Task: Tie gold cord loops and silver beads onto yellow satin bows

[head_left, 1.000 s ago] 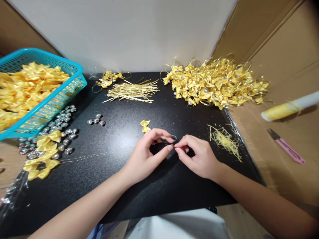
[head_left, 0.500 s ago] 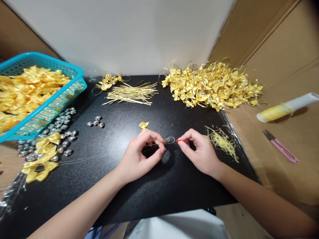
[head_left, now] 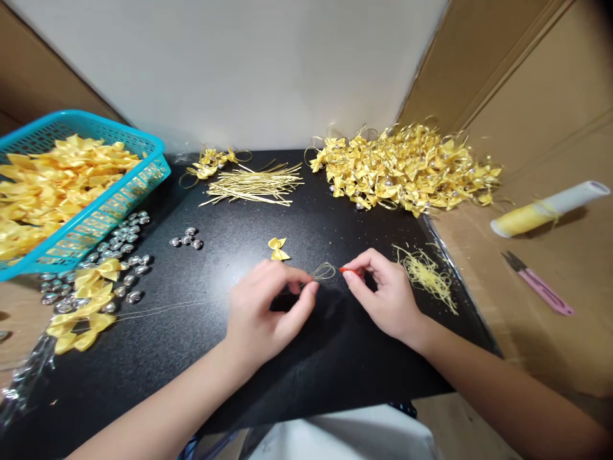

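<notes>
Here, above the black tabletop [head_left: 335, 364], the left hand [head_left: 271, 306] held thumb and forefinger pinched together on a fine thread, and a small loop of thread [head_left: 326, 271] stood out past the fingertips. The right hand [head_left: 380, 291], facing it, gripped a small red piece [head_left: 348, 269] between thumb and curled fingers. The red tip sat just beside the loop – whether anything joined the two was too fine to tell.

Two pale strands [head_left: 165, 309] ran leftward from near the left wrist to a string of yellow satin petals [head_left: 86, 319], which lay partly over scattered silver beads [head_left: 129, 280]. A yellow satin bow [head_left: 278, 249] lay just beyond the left knuckles, and a small cluster of silver beads [head_left: 187, 240] rested further left.

At the far left was a turquoise slotted basket [head_left: 157, 147], filled with loose yellow petals [head_left: 62, 182]. Gold ties [head_left: 253, 184] lay in a bundle towards the back, with a large heap of beaded yellow bows [head_left: 407, 169] to their right. Near the right hand was a tangle of yellow thread [head_left: 428, 278] – and, beyond the table edge, pink-handled snips [head_left: 541, 284].
</notes>
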Available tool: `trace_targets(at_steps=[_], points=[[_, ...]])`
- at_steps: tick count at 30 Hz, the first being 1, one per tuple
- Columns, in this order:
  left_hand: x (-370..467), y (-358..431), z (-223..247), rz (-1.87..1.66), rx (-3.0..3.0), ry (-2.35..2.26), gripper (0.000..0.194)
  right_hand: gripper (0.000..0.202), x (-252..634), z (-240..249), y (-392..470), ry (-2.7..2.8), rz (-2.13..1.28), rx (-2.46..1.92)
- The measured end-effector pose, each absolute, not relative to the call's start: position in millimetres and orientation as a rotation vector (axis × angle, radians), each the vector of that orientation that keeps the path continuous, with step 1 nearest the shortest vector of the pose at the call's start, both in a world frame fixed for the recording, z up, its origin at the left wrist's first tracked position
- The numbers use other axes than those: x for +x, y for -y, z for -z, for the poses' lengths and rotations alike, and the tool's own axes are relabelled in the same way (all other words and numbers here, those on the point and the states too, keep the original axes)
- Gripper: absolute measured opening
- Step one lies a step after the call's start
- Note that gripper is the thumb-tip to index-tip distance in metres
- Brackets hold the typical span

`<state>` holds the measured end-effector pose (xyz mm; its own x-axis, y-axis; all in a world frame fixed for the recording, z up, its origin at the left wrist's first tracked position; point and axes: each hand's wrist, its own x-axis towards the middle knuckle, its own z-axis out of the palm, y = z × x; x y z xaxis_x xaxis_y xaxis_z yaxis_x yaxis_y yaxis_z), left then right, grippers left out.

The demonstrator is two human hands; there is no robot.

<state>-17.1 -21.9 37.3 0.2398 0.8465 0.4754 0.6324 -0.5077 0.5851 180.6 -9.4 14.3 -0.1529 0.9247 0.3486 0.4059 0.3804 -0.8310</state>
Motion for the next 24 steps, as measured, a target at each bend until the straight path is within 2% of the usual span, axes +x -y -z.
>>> trace_targets(at_steps=[7, 24], points=[[-3, 26, -24, -0.975, 2.257, -1.397, 0.013, 0.002, 171, -10, 18, 1.744, -0.713, -1.113], [-11, 17, -32, -1.028, 2.311, -1.543, 0.017, 0.005, 168, -10, 22, 1.766, -0.691, -1.107]])
